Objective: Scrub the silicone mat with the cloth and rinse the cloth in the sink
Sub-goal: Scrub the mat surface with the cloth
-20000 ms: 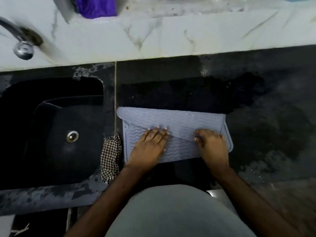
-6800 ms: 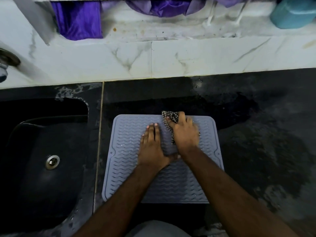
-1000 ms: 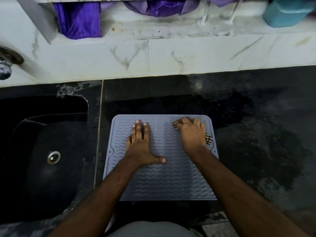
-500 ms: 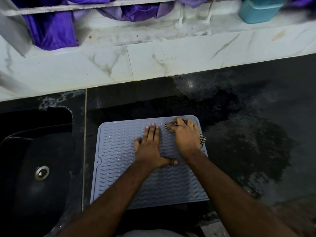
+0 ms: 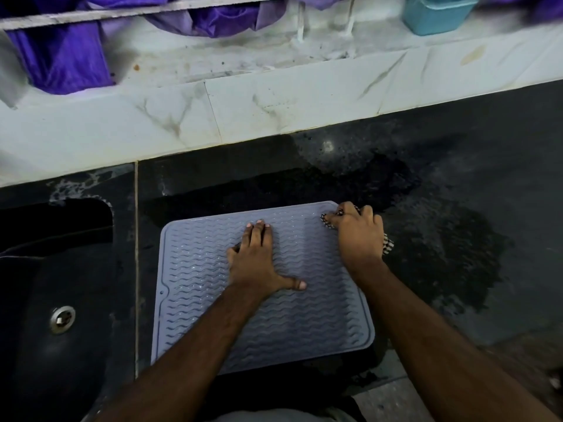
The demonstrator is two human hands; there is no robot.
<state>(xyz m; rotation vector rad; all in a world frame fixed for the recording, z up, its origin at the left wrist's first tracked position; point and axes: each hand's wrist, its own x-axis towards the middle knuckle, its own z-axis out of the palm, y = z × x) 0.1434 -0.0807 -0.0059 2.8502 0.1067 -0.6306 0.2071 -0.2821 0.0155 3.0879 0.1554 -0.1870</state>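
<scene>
A grey-blue silicone mat (image 5: 195, 269) with wavy ridges lies flat on the black counter, just right of the sink. My left hand (image 5: 259, 260) presses flat on the mat's middle, fingers together, thumb spread. My right hand (image 5: 359, 236) is at the mat's far right corner, closed on a black-and-white checked cloth (image 5: 387, 243). Only small bits of the cloth show beside the fingers and at the wrist side.
A black sink (image 5: 61, 300) with a metal drain (image 5: 62, 318) sits to the left. The black counter (image 5: 457, 239) to the right is wet. Behind runs a white marble ledge (image 5: 274, 99) with purple fabric (image 5: 67, 62) and a teal container (image 5: 438, 13).
My right hand has slid the cloth from the mat's upper middle to its far right corner. My left hand stays flat on the mat. The camera has tilted and shifted.
</scene>
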